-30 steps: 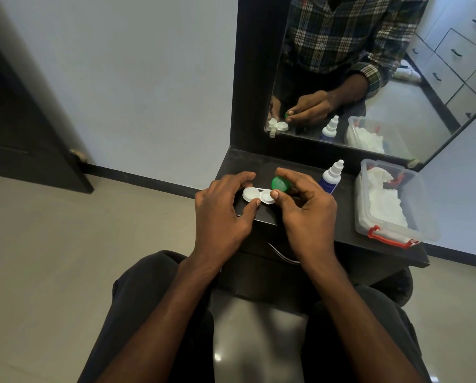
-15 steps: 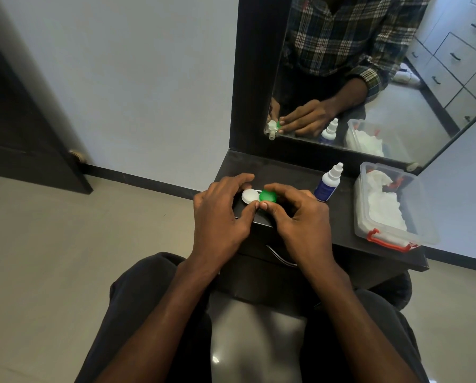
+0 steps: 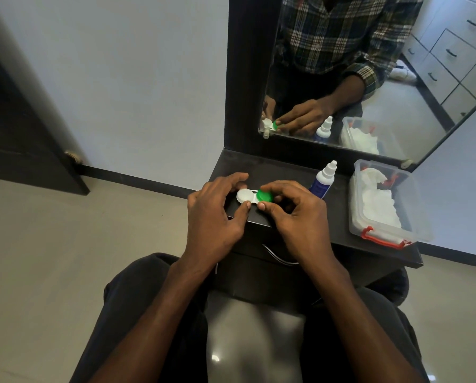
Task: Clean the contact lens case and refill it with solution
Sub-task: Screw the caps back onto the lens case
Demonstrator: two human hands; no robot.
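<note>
One contact lens case (image 3: 249, 197), white, two wells, on the dark counter (image 3: 339, 230) near its front left edge. One white cap (image 3: 243, 195) on the left well, one green cap (image 3: 264, 196) on the right well. Left hand (image 3: 216, 217) grips the case's white side: thumb at the near edge, fingers curled over the far edge. Right hand (image 3: 294, 214) pinches the green cap: thumb tip on the near side, index finger arched over the top, other fingers loosely curled. Both forearms reach in from below, wrists above the counter edge. One solution bottle (image 3: 323, 180), white nozzle and blue label, upright just right of the right hand. One clear plastic box (image 3: 384, 230) with red latches, white tissue inside, farther right. One mirror (image 3: 355, 78) behind, reflecting hands, bottle and box.
</note>
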